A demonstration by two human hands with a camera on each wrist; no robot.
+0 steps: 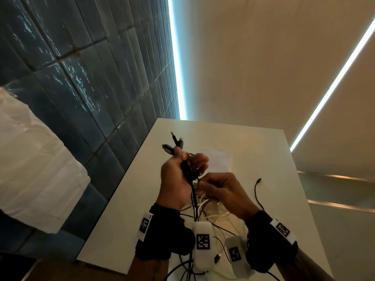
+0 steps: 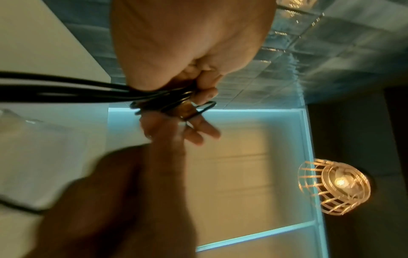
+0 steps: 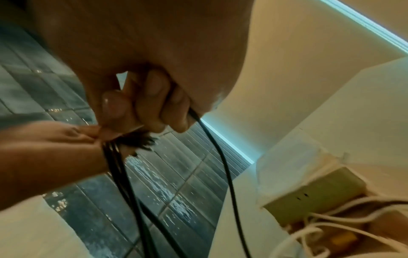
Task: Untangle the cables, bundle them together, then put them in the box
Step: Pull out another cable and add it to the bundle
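My left hand (image 1: 174,175) grips a bundle of black cables (image 1: 187,171) upright above the white table (image 1: 117,224). Several connectors (image 1: 173,144) stick out above its fist. Just right of it, my right hand (image 1: 221,189) curls its fingers round one thin black cable (image 3: 220,157), its fingertips against the bundle. In the left wrist view the black cables (image 2: 66,89) run out under the palm, and a thin black loop (image 2: 205,106) shows by the fingertips. A tangle of white cables (image 1: 205,203) lies under both hands. The pale box (image 3: 313,188) stands beside the white cables.
One loose black cable (image 1: 256,191) curves across the table to the right of my hands. A pale flat rectangle (image 1: 218,161) lies beyond them. A dark tiled wall (image 1: 81,78) runs along the left, with a white wrapped bulk (image 1: 30,159) against it.
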